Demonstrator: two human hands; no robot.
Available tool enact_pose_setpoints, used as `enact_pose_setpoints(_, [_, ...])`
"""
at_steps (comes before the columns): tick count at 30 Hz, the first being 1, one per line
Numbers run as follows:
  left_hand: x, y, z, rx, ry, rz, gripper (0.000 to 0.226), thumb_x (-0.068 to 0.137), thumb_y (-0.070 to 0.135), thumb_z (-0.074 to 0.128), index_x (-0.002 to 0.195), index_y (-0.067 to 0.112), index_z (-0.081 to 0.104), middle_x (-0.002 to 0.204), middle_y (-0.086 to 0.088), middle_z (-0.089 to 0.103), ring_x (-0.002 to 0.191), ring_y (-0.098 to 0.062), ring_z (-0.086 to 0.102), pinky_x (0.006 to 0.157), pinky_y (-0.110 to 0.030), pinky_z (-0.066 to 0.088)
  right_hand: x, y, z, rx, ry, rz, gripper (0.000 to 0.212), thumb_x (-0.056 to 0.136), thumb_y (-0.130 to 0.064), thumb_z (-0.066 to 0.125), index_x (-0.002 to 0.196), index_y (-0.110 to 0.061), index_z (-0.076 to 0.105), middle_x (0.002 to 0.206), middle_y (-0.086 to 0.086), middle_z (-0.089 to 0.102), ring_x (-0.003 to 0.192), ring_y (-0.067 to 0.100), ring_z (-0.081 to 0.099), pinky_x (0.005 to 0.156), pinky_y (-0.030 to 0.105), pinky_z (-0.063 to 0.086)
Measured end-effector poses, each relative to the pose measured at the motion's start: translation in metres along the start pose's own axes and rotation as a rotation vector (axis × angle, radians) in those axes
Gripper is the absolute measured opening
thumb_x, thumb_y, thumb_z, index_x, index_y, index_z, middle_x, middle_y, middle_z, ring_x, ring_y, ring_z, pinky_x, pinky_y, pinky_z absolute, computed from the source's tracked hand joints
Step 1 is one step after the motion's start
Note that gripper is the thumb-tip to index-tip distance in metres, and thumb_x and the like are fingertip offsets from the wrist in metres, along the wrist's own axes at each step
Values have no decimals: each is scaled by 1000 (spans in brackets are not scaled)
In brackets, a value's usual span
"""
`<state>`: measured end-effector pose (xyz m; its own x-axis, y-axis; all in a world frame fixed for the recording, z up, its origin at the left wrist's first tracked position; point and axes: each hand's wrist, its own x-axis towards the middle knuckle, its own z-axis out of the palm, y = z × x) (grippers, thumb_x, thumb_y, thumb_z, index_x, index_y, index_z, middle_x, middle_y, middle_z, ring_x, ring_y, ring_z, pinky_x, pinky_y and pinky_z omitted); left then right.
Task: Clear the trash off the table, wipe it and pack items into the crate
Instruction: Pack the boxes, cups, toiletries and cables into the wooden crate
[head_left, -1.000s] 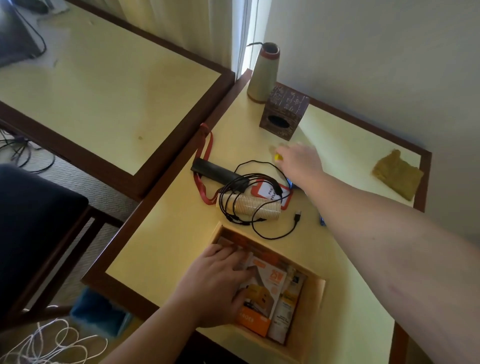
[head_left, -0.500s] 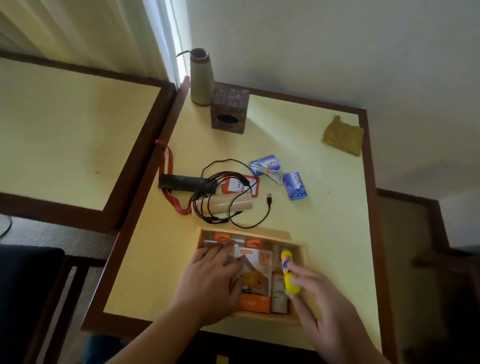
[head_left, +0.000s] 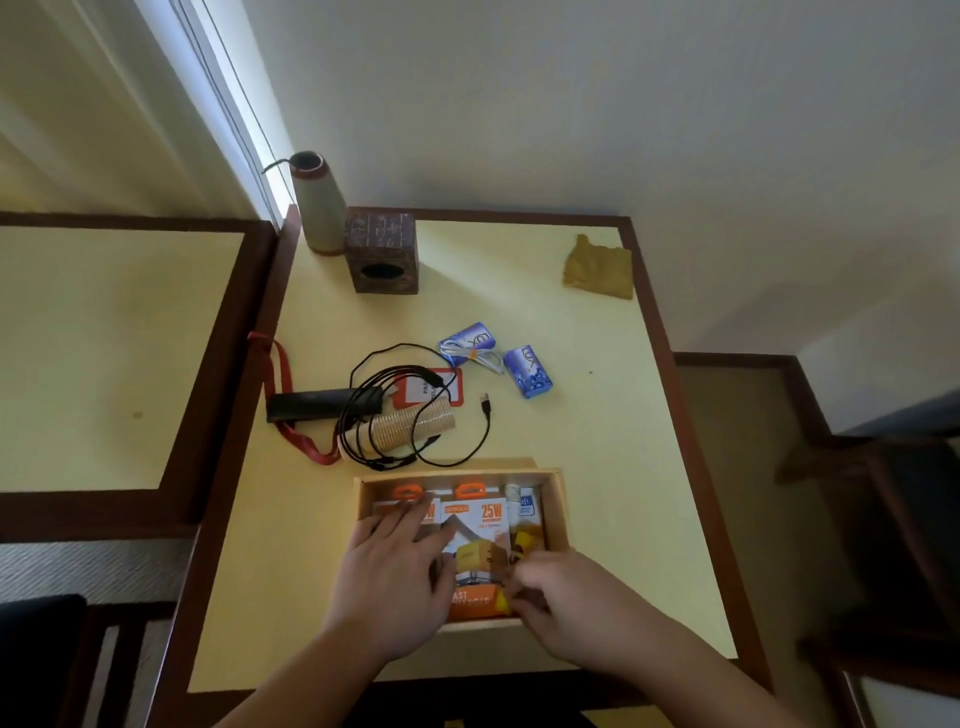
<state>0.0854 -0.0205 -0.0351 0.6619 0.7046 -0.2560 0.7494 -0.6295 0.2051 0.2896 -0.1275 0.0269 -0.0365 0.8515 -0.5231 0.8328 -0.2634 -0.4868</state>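
The yellow-topped table (head_left: 597, 441) with its dark wooden border carries everything, and a second table (head_left: 104, 353) of the same kind stands just beside it on the left. At the near edge sits the wooden crate (head_left: 555, 499), open at the top, with orange-and-white charger boxes (head_left: 485, 519) lying flat inside. The left hand (head_left: 387, 577) rests flat on the boxes at the crate's left side, fingers straight and spread. The right hand (head_left: 558, 597) has its fingers curled round a small yellow item (head_left: 503, 603) at the crate's near right corner; little of it shows.

Beyond the crate lie a tangle of black cable (head_left: 415, 415), a ribbed beige cup (head_left: 410, 423) on its side, a black bar (head_left: 311, 405) on a red lanyard (head_left: 283, 374) and a red-framed badge (head_left: 431, 387). Two blue soap packets (head_left: 527, 371) lie near them, further right. At the far edge stand a cone-shaped spool (head_left: 314, 208) and a brown cube box (head_left: 383, 252), touching. A folded mustard cloth (head_left: 597, 267) lies in the far right corner.
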Motion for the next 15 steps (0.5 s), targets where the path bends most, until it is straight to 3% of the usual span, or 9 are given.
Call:
enact_pose_setpoints(4, [0,0,2,3,3,-7,46,93,57,52,131,41,71,150,5,61,137,-16,55,111,-42,41,5,-5,-4,1,66,61,20,106,-36,50,113,-29,68,117,-11,69,96,3,57,79,19,47])
enact_pose_setpoints(6, [-1,0,3,4,9,-2,46,94,57,50,132,41,70,151,5,60,137,-16,55,112,-42,41,13,-8,-3,-6,128,148,22,107,-37,50,122,-26,61,121,-7,66,98,6,57,80,21,47])
enact_pose_setpoints(9, [-1,1,1,-5,25,-7,50,95,58,44,136,41,68,153,5,58,140,-16,53,115,-42,39,31,-15,7,-26,158,255,36,102,-43,58,132,-23,55,124,-3,66,109,15,65,89,27,52])
enact_pose_setpoints(12, [0,1,0,-27,34,-11,55,97,59,36,142,41,63,159,6,51,147,-16,45,120,-42,32,51,-21,19,-35,181,313,54,98,-56,59,137,-19,51,120,-1,68,106,18,68,80,28,51])
enact_pose_setpoints(15, [0,0,2,-16,37,-8,55,97,59,37,140,41,64,158,4,53,145,-17,47,119,-43,34,64,-29,25,43,210,391,69,98,-59,58,149,-17,36,130,4,63,112,22,67,76,30,46])
